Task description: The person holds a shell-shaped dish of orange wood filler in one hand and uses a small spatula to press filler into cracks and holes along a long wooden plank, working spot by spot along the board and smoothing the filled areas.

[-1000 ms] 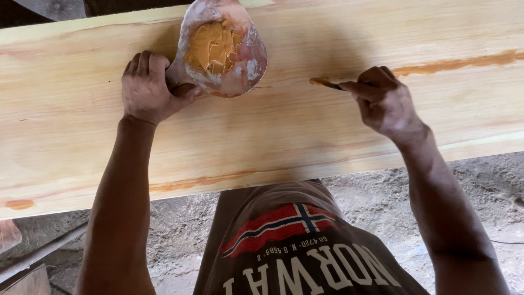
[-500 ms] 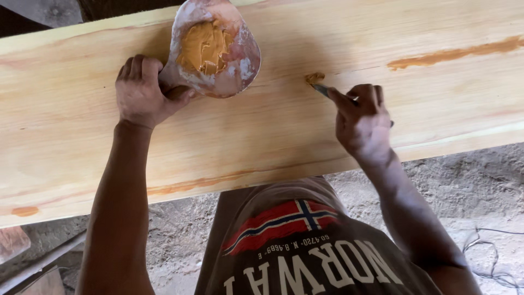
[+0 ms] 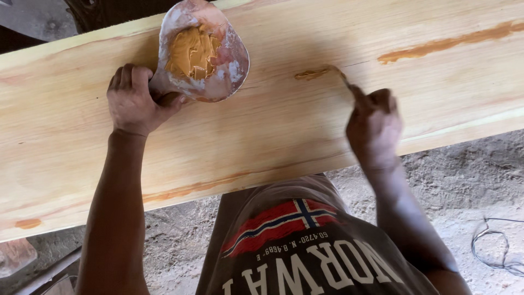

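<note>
Plank (image 3: 273, 125) bears orange filler streaks (image 3: 453, 41) above dirt floor (image 3: 464, 180).

Lying across the view, a wooden plank (image 3: 262, 136); resting on its far left part, a bowl of putty (image 3: 203, 52), left hand (image 3: 136, 101) just beside it; right hand (image 3: 374, 125) sitting rightward, its putty knife (image 3: 349, 84) touching the plank

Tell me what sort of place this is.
Probably a rough woodworking site, perhaps outdoors. A long pale wooden plank has orange-brown filler spread along its cracks, the left hand holds a smeared bowl of filler, and beneath is bare dirt ground.
</note>
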